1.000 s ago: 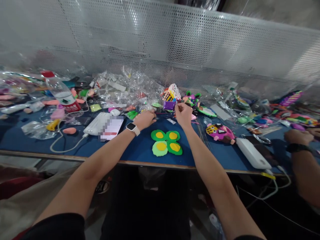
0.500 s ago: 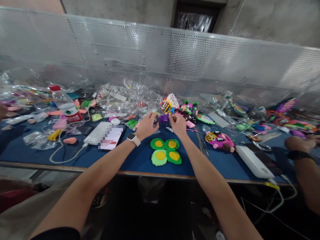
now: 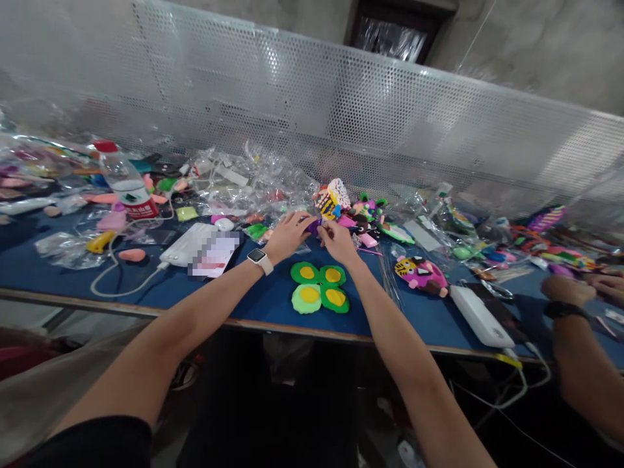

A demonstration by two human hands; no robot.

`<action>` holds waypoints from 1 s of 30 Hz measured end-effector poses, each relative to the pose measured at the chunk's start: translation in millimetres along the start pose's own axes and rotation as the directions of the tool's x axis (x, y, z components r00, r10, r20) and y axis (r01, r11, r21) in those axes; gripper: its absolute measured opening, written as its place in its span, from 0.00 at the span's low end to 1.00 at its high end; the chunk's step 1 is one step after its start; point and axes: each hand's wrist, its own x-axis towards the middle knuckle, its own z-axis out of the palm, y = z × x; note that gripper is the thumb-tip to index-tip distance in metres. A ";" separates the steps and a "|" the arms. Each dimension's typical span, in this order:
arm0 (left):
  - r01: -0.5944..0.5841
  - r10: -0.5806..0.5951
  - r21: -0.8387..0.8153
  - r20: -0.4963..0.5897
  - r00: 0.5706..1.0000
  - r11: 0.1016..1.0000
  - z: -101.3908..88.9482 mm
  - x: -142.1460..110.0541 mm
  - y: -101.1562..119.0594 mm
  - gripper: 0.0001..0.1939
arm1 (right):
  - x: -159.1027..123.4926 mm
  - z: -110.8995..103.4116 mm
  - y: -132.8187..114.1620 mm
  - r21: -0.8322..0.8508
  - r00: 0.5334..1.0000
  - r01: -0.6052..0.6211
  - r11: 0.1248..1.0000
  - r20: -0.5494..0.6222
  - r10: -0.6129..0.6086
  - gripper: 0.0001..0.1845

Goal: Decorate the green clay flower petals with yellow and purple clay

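Both my hands meet over the blue table [image 3: 253, 302] just behind a green and yellow clay flower [image 3: 319, 287]. My left hand [image 3: 286, 234], with a white watch on the wrist, and my right hand [image 3: 336, 240] pinch a small purple piece of clay [image 3: 312, 225] between them, fingers closed on it. Behind the hands stand colourful clay figures [image 3: 336, 198] and a pile of clear plastic wrappers [image 3: 244, 185].
A phone [image 3: 214, 253] and white power bank [image 3: 188, 244] with cable lie left of my hands, a water bottle [image 3: 124, 182] further left. A pink tiger figure [image 3: 420, 273] and a second power bank [image 3: 480, 316] lie right. Another person's hands [image 3: 580, 292] work at the far right. A perforated metal screen [image 3: 312, 110] backs the table.
My right hand carried the purple clay from the far figures toward me and leftward. My left hand came up to meet it, and both now hold the piece together.
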 end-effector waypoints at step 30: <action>0.003 -0.007 -0.266 -0.012 1.000 0.964 1.5 -1.8 8.6 0.04 | -0.9 6.8 -1.3 0.125 0.997 -0.073 0.989 0.006 0.073 0.16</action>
